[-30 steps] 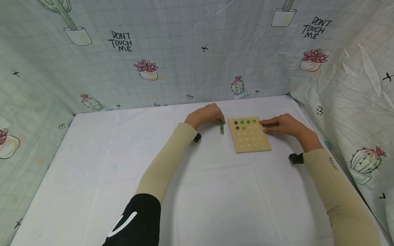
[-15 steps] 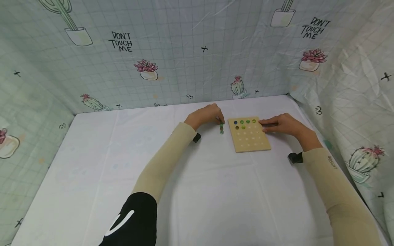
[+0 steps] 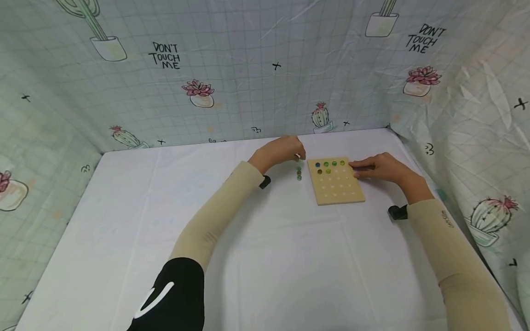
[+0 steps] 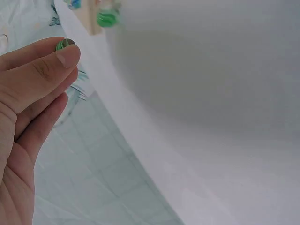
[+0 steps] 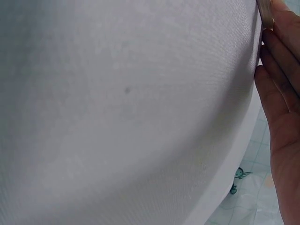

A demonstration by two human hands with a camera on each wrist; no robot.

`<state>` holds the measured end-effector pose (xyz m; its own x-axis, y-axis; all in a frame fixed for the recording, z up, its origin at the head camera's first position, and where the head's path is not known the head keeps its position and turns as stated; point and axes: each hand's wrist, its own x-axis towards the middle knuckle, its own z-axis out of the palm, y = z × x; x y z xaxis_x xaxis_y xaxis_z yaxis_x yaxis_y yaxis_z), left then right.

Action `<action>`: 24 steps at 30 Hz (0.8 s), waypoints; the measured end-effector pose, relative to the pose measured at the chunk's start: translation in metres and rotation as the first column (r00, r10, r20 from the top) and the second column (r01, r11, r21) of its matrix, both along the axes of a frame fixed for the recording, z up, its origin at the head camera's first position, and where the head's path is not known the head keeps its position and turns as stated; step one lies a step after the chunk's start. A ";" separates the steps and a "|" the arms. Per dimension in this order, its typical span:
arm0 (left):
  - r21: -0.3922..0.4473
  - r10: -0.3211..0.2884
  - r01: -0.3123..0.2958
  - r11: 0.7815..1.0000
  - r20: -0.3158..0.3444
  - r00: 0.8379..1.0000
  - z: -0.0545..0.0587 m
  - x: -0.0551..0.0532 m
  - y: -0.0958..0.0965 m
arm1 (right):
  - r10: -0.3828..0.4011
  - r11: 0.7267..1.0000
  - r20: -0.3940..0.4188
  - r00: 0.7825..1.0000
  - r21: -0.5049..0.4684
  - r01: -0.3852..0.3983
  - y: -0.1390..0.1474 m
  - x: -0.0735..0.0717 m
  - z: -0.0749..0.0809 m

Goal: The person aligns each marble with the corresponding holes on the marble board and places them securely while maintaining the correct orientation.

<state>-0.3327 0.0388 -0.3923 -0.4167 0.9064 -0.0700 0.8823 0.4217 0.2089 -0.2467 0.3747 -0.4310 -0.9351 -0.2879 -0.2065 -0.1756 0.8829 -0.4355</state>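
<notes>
Cactus-print cloth backdrop (image 3: 232,82) behind, white-covered surface (image 3: 165,220) below. On it, far side, right of centre: wooden board (image 3: 339,195) w/ grid of pale spots, six marbles seated. Far row: blue marble (image 3: 317,164) at left end, then 3 greenish. 2nd row, from left: brownish marble (image 3: 319,171) + yellow-green marble (image 3: 328,171). Just left of board, not touching: short line of loose marbles (image 3: 299,174), approx 3, green/brown, running toward near side.

Hands: left hand (image 3: 283,149) just beyond far end of that line, thumb + index tips pinching green marble (image 4: 64,45), other fingers loosely extended, nothing else in grip per L wrist cam. Looks to be above surface, exact height unclear. Right hand (image 3: 383,168) w/ fingers near-straight, tips touching board's right edge, prob. steadying it; no marble visible there.

Step in hand, as judged: one marble picked, placement on board pending. Next move prob. calls for: carry rightward over board's left edge, line up w/ a bare spot, likely 3rd in 2nd row, lower gently, release w/o knocking neighbours. Steady contact at right edge needed meanwhile. Risk: small + slick, could roll if let go off-centre.
</notes>
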 end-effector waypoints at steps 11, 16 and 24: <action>-0.003 -0.066 0.066 0.998 -0.045 0.997 0.015 0.011 0.023 | 0.007 1.000 0.005 1.000 -0.020 -0.007 0.001 0.002 -0.001; 0.002 -0.101 0.101 0.995 -0.048 0.994 0.018 0.012 0.030 | 0.022 1.000 -0.008 1.000 -0.022 -0.022 0.001 0.002 0.001; 0.010 -0.113 0.114 0.993 -0.006 0.994 0.015 0.008 0.039 | 0.010 1.000 -0.009 1.000 -0.003 -0.010 0.001 0.001 0.001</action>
